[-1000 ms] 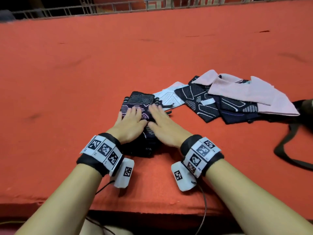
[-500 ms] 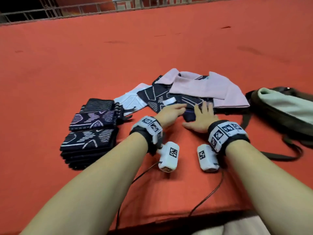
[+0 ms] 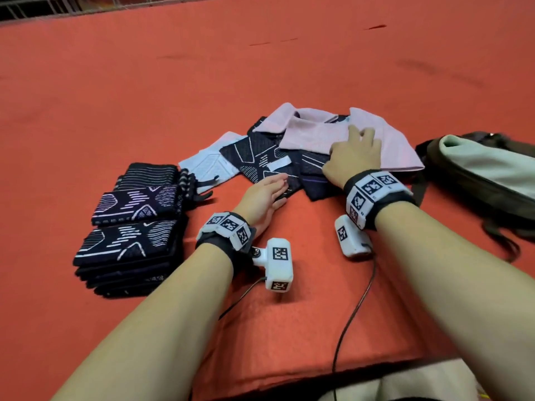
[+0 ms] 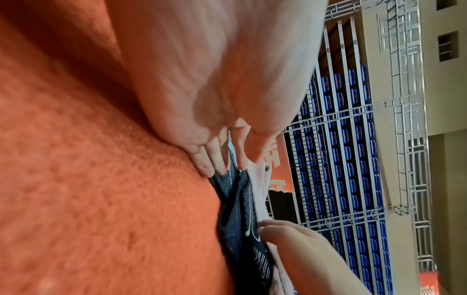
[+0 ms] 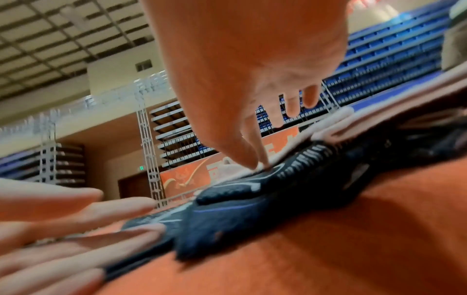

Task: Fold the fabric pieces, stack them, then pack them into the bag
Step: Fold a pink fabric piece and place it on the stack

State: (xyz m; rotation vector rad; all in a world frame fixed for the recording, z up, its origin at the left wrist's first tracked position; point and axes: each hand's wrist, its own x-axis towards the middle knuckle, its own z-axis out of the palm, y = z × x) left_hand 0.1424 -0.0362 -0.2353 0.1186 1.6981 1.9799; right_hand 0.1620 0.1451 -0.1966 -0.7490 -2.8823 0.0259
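Note:
A stack of folded dark patterned pieces lies at the left, with more folded ones just behind it. In the middle is an unfolded heap: a white piece, a dark patterned piece, a navy piece and pink pieces on top. My left hand is open, its straight fingers touching the near edge of the dark patterned piece. My right hand lies on the heap; thumb and forefinger pinch the pink piece's edge, the other fingers lifted. The bag lies right of the heap.
Everything rests on an orange cloth-covered table whose front edge is close to me. The bag's dark strap trails toward the front right. Wrist-camera cables hang over the near table. A metal railing runs along the far side.
Both hands left the folded stack and moved right to the unfolded heap. Since half a second ago the right hand has moved up from the navy piece onto the pink one.

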